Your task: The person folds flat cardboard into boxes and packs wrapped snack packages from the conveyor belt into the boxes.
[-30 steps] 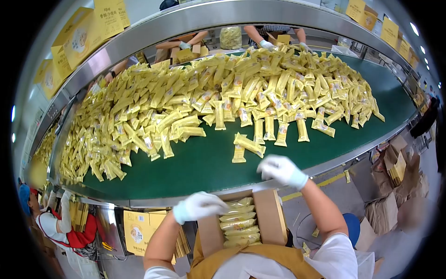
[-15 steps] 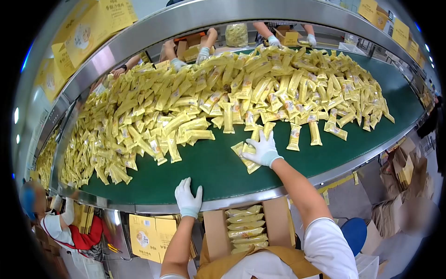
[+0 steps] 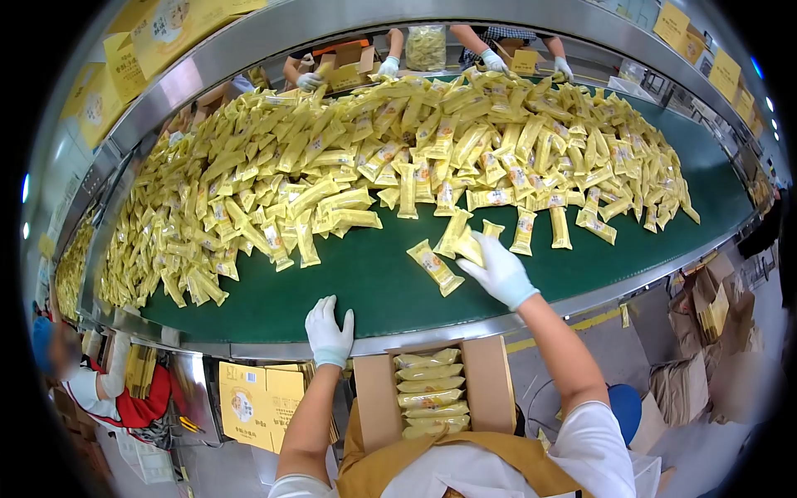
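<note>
As I view it remotely: right hand [image 3: 500, 272], right of centre, pinching one yellow packet [image 3: 470, 246]; left hand [image 3: 330, 332], lower left of centre, empty, fingers spread, at the green belt's [image 3: 374, 278] near edge. Risk, I judge: slick wrapping or the neighbouring packet [image 3: 449, 233] spoiling the grip.

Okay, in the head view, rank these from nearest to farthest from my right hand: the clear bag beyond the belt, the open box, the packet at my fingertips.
From your right hand:
1. Packet: at the fingertips, over the green belt.
2. Open box: on your side of the belt.
3. Clear bag: beyond the belt's far side.
</note>
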